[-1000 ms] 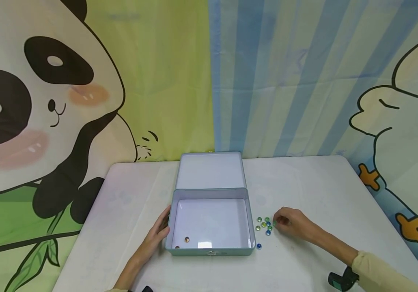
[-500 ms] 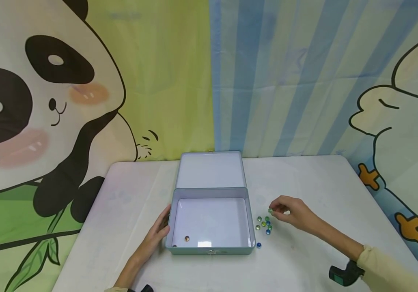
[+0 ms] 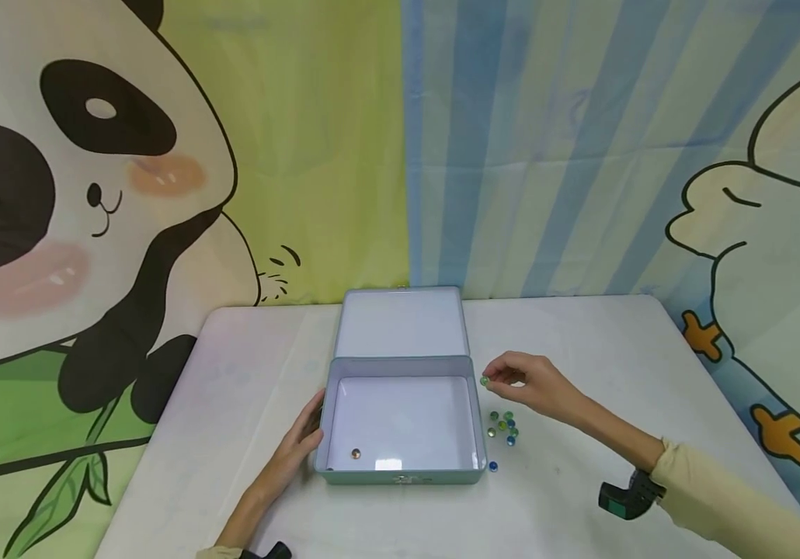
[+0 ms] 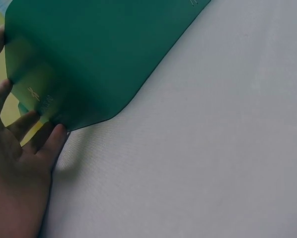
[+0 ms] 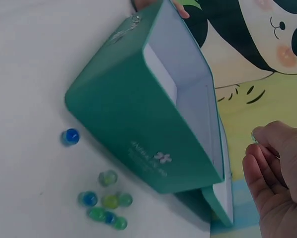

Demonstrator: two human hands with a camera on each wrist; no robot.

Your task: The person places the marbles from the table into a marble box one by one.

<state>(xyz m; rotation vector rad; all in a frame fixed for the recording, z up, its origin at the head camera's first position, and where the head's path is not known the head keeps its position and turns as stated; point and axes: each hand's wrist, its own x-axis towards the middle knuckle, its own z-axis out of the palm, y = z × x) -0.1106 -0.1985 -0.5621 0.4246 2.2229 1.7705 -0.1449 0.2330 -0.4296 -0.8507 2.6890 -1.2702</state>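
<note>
A green tin box (image 3: 407, 477) with a pale inside lies on the table, its hinged lid (image 3: 401, 322) tipped back. My left hand (image 3: 283, 460) rests against the tin's left side, and the left wrist view has its fingers (image 4: 51, 144) spread along the green wall. Between thumb and fingertips, my right hand (image 3: 538, 386) pinches a green glass marble (image 3: 485, 381) beside the tin's right rim, higher than the loose marbles. Inside the tin sits an amber marble (image 3: 356, 453) near the front left. Right of the tin, several green, yellow and blue marbles (image 3: 502, 425) cluster together.
One blue marble (image 3: 493, 466) lies alone by the tin's front right corner. The white table (image 3: 582, 334) ends at a printed cloth backdrop (image 3: 330, 155) with a panda. A wrist camera (image 3: 627, 497) hangs under the right forearm.
My right hand has lifted a green marble from the cluster's right side and carried it up and left to the tin's right rim. The left hand has stayed on the tin.
</note>
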